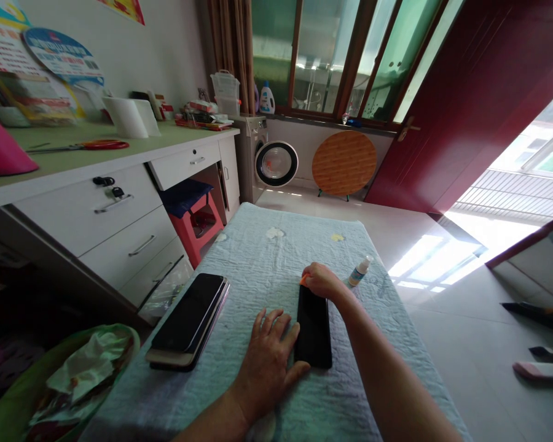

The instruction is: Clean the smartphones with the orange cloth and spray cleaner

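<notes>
A black smartphone (314, 331) lies flat, screen up, on a pale blue quilted cloth (276, 264). At the phone's far end my right hand (322, 281) is closed around a small orange cloth (303, 280), most of it hidden by my fingers. My left hand (271, 350) rests with spread fingers on the quilted cloth, its thumb and index finger touching the phone's left edge. Off to the left sits a stack of phones or tablets (191, 319), the top one with a dark screen. A small spray bottle (360, 271) stands to the right of my right hand.
On the left, a desk (166, 144) holds red-handled scissors (104, 145) and a paper roll (128, 118). Below it are a pink stool (196, 230) and a green waste bin (131, 337). A washing machine (253, 138) has its door open. A round wooden tabletop (344, 162) leans at the back.
</notes>
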`<state>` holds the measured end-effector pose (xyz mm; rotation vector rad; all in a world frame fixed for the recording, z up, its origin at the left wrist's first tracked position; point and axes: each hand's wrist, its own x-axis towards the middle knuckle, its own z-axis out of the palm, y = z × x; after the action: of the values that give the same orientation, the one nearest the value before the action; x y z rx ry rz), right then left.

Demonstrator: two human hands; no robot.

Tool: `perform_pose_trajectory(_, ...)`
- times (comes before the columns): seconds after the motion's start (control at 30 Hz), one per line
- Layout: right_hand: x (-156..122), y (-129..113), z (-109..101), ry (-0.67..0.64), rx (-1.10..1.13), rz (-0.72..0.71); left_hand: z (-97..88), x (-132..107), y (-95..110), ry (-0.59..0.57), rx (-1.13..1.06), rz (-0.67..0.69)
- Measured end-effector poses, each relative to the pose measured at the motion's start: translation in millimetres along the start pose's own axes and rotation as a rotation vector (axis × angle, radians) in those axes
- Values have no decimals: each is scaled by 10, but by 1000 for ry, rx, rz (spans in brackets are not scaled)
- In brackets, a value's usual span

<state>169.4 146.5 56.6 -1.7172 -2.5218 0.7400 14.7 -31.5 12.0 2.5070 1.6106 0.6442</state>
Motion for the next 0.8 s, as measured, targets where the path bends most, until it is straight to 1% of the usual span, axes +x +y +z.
perform_pose_trajectory(0.1, 25, -36, 13, -3, 2, -7, -1, 3, 8, 4, 5, -4)
perform_pose_trajectory(0.17, 12, 1, 8, 3, 4, -5, -8, 7, 18, 6, 10, -10)
perform_pose_trajectory(0.27, -46, 134, -20, 21, 10, 6, -17, 10, 31, 9, 15, -19)
perform_pose_trajectory(0.4, -159, 377, -45, 59, 23, 24, -14, 10, 34, 18, 22, -16)
perform_pose_trajectory(0.5, -251, 535, -20, 109, 34, 50, -7, 11, 31, 31, 24, -13)
perform_pose_trajectory(0.57, -317, 599, 19, 158, 44, 78, -5, 11, 32, 39, 24, -10)
perform_pose_trajectory(0.67, -429, 616, 92, 220, 68, 116, -5, 9, 37, 49, 25, -7)
perform_pose_trajectory(0.8, -602, 540, 191, 255, 108, 126, 1, 9, 39, 59, 24, -1)
